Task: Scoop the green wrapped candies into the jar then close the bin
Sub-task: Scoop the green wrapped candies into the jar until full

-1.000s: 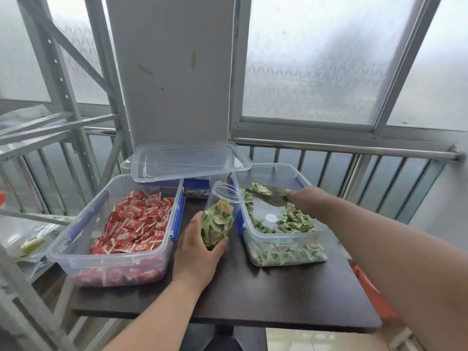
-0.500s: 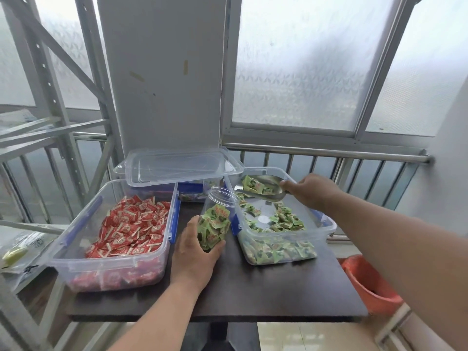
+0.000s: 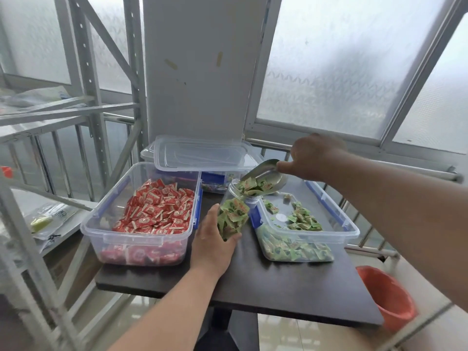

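Scoop [image 3: 263, 177] tilted at jar [image 3: 234, 210] mouth, frame centre.
Right hand [image 3: 314, 158] grasps scoop; left hand [image 3: 212, 243] grasps jar of green candies [image 3: 231, 217].

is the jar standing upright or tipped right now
Tipped. The jar leans with its open mouth toward the scoop, gripped at its base by the left hand; the right hand pours.
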### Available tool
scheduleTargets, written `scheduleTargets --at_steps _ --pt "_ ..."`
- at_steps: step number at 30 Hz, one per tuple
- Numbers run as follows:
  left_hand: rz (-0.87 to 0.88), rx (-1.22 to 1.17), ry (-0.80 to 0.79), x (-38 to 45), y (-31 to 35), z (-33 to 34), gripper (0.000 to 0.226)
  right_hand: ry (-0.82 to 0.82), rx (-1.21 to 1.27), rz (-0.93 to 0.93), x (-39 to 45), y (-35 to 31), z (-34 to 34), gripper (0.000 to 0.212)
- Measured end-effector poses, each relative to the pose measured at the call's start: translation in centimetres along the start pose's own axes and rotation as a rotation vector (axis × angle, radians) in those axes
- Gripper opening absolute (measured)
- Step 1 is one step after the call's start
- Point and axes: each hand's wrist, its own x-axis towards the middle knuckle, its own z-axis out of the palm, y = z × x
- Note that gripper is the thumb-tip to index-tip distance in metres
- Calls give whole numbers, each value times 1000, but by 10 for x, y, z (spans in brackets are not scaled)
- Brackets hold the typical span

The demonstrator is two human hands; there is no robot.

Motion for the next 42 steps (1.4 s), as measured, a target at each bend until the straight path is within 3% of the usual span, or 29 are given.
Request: scheduleTargets --at_steps 4,13,20,26,29,32,36,42 --pt "-24 -38 15 0 0 -2 91 66 -58 -17 3 -15 -8 72" --pt "18 -25 11 -1 2 -2 91 108 -128 -46 0 -7 -19 74" --pt "-5 -14 -4 0 1 -1 90 100 117 118 -14 13 -6 77" --pt "23 -14 -14 0 0 1 90 110 64 -7 -15 0 -7 78" --pt "17 -23 -17 0 0 2 88 119 112 51 -12 -3 -6 77" --pt "-4 -26 -29 1 -2 3 91 -11 272 220 -8 8 8 76" --pt "-2 -42 -54 3 -4 5 99 -240 406 379 -14 21 38 92" --pt "66 31 -46 3 -4 6 101 -373 483 495 -41 31 78 63"
